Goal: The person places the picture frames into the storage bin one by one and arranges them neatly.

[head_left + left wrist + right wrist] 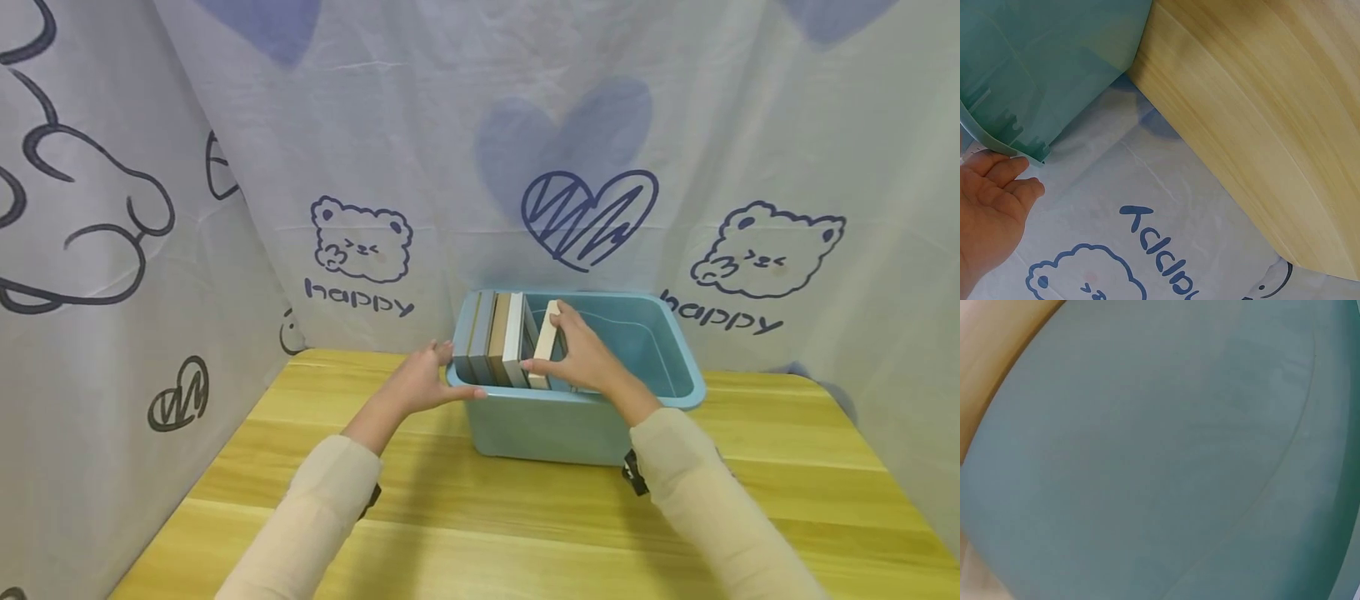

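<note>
A light blue plastic bin (551, 429) stands on the wooden table, with several upright books packed at its left end. Among them are grey-blue books (474, 329), a tan one (498, 333) and a white one (513, 333). My right hand (581, 354) grips a cream-edged book (544, 342), thumb at its near end and fingers at its far end. This book leans inside the bin, right of the white one. At the bin's left front corner, my left hand (420, 379) holds the rim. In the left wrist view its bent fingers (1013, 172) sit under the rim.
The right part of the bin's inside (630, 333) shows no books. Wooden table surface (517, 533) extends in front and to both sides. A printed cloth (450, 167) hangs close behind the bin. The bin's wall (1147, 456) fills most of the right wrist view.
</note>
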`<action>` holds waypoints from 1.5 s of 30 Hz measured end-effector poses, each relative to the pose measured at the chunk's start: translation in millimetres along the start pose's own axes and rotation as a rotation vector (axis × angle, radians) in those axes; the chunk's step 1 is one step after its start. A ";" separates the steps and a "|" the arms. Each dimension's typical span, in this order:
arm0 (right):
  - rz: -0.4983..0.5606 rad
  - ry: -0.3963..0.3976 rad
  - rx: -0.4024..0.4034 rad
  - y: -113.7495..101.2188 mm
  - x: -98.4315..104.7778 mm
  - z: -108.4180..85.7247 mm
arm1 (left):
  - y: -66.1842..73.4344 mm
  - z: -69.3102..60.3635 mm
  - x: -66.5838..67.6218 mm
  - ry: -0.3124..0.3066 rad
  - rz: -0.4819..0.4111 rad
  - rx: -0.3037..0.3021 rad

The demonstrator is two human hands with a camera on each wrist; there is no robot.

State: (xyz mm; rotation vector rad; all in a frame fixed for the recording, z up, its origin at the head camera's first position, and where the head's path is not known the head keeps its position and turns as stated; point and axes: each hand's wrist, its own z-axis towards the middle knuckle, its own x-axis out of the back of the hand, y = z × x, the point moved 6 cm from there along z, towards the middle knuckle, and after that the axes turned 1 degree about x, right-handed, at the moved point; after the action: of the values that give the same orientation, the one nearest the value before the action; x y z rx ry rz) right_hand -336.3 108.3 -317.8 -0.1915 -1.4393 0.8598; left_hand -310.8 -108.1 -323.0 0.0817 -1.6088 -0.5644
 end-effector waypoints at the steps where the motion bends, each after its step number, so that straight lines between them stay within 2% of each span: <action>1: 0.004 -0.006 0.001 -0.2 -0.5 0.1 | 0.3 0.2 0.1 0.000 0.000 -0.002; 16: 0.016 -0.062 0.078 -6.6 -11.7 -0.2 | 2.1 1.8 -3.0 -0.015 -0.002 0.013; 21: -0.007 -0.139 0.103 -10.8 -8.1 -6.4 | 3.5 1.3 -4.1 -0.016 0.001 0.013; 26: 0.045 -0.197 0.091 -13.1 -6.8 -11.1 | 5.3 0.4 -4.2 -0.013 0.005 0.012; 33: 0.088 -0.178 0.056 -10.8 -8.1 -10.4 | 7.0 -1.3 -3.4 -0.020 0.002 0.011; 38: 0.099 -0.153 0.065 -9.7 -9.4 -7.8 | 5.9 -2.5 -3.4 -0.012 -0.002 0.002; 45: 0.012 -0.087 0.114 -15.6 -9.1 -7.6 | -1.7 -5.9 -6.3 0.048 -0.021 -0.012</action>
State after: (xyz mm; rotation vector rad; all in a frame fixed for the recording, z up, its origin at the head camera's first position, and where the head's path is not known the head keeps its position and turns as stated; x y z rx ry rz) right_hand -322.2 94.7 -316.9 -0.0776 -1.4664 0.9679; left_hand -304.9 -109.0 -329.4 0.1025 -1.5590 -0.5842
